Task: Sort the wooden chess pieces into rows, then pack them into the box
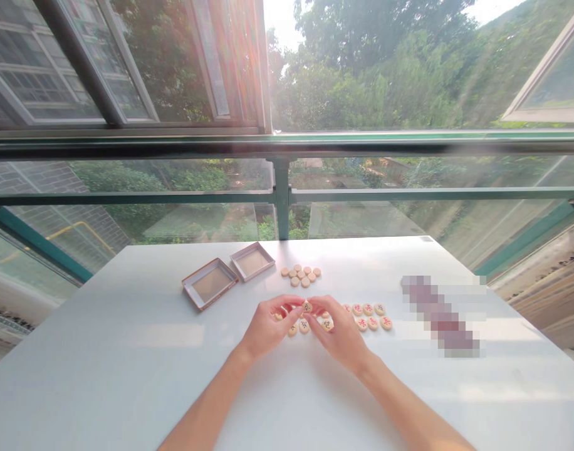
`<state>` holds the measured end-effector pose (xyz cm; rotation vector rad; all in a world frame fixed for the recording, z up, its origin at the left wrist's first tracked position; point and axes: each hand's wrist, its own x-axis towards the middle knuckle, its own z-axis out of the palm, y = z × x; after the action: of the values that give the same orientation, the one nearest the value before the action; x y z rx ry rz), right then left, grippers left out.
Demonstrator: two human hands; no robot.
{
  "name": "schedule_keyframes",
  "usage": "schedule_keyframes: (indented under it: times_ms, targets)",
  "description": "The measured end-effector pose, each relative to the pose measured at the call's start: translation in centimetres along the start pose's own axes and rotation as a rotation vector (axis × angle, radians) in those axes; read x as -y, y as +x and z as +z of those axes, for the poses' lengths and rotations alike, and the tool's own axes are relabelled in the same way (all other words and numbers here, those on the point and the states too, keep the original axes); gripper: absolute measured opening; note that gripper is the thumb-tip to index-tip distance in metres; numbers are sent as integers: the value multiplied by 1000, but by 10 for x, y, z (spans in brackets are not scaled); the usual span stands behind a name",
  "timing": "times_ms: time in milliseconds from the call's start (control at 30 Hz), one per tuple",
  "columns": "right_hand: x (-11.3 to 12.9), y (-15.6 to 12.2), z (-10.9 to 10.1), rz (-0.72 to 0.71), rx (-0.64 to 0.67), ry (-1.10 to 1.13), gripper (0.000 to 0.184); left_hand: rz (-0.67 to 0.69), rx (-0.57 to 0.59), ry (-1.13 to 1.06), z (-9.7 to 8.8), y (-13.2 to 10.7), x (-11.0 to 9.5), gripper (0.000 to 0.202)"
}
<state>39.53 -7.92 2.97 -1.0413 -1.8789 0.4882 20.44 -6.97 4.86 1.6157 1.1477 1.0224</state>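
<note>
Round wooden chess pieces lie on a white table (127,351). My left hand (267,329) and my right hand (339,332) meet over a small cluster of pieces with black marks (304,326). Both pinch one wooden piece (307,307) between their fingertips, just above the cluster. A row of pieces with red marks (371,316) lies right of my right hand. A group of face-down pieces (301,276) lies farther back.
Two shallow square box halves (210,283) (252,260) rest at the back left of the table. A blurred-out patch (440,316) covers something at the right. Beyond the table's far edge stands a glass railing (281,194) with open windows and trees.
</note>
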Motion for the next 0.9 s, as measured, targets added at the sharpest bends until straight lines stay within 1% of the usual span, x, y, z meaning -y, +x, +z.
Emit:
schedule_keyframes:
  times_ms: [133, 267, 600, 767, 900]
  targets:
    - [1, 0, 0, -5, -4, 3, 18, 6, 34, -4, -2, 0, -4, 29]
    - [1, 0, -1, -11, 1, 12, 19, 4, 53, -5, -2, -1, -5, 29]
    - [2, 1, -2, -22, -6, 42, 20, 20, 45, -8, -3, 0, -3, 28]
    - [2, 2, -3, 21, -40, 55, 14, 19, 50, 7, -1, -1, -2, 28]
    - [2, 2, -4, 57, -48, 64, 13, 17, 64, 3, 0, -2, -1, 28]
